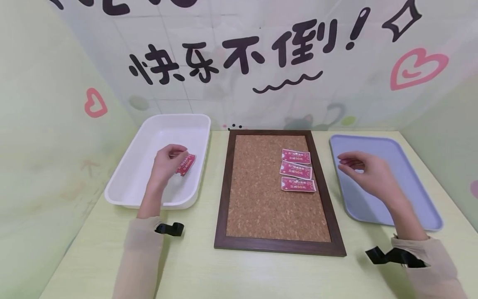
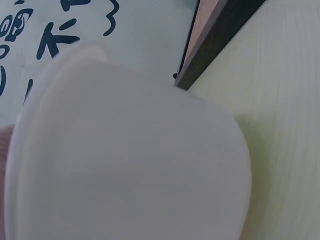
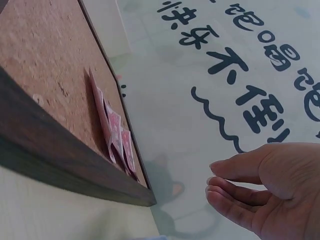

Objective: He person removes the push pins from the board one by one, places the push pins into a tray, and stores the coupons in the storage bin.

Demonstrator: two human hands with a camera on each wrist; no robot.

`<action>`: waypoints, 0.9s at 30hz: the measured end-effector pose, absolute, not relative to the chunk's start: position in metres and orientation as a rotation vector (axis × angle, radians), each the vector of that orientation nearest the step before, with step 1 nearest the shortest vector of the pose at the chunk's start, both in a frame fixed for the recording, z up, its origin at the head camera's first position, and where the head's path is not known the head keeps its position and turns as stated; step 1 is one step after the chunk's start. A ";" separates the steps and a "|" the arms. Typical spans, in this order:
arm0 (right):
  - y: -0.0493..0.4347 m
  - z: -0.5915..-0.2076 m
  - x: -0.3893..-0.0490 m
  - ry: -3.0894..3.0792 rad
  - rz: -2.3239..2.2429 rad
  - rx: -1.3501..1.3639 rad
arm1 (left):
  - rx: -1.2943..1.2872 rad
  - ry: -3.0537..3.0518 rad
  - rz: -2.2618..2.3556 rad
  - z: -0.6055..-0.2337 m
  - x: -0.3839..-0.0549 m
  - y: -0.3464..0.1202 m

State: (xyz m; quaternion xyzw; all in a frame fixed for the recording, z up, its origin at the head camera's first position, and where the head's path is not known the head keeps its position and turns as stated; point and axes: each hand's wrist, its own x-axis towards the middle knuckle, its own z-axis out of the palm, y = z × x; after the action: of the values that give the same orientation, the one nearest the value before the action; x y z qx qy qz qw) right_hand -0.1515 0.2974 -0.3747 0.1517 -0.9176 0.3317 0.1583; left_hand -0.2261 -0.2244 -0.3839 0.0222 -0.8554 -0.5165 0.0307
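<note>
In the head view my left hand (image 1: 168,164) is over the white tub (image 1: 128,174), pinching a pink printed coupon (image 1: 186,165) between thumb and fingers. The tub's wall hides that coupon from the left wrist view. My right hand (image 1: 369,174) is above the blue tray (image 1: 388,207), its fingers bent loosely and its thumb near the index fingertip; I see nothing between them. Three similar coupons (image 1: 298,185) sit in a column on the right side of the cork board (image 1: 257,195). In the right wrist view these coupons (image 3: 112,125) stand slightly off the cork.
A dark wooden frame (image 1: 280,246) edges the board, which lies between the tub and the tray on a pale yellow-green table (image 1: 194,257). A wall with black lettering (image 1: 242,54) rises behind. Black straps (image 1: 169,229) are at both wrists.
</note>
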 end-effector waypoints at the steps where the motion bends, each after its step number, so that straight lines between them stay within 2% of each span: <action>1: 0.293 -0.373 -0.151 -2.624 0.940 0.446 | 0.040 -2.632 -1.591 -0.381 -0.225 -0.221; 13: 0.259 -0.378 -0.161 -2.713 0.932 0.597 | -0.291 -2.672 -1.594 -0.360 -0.214 -0.166; 27: 0.226 -0.390 -0.177 -2.937 1.029 0.645 | -0.546 -2.819 -1.563 -0.369 -0.215 -0.093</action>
State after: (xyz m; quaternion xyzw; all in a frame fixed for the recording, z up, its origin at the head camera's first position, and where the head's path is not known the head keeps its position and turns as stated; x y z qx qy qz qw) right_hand -0.1767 0.2256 -0.3900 0.2028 -0.9240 0.3238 -0.0184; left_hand -0.2151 -0.0928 -0.3690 -0.1667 -0.8605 -0.4772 -0.0638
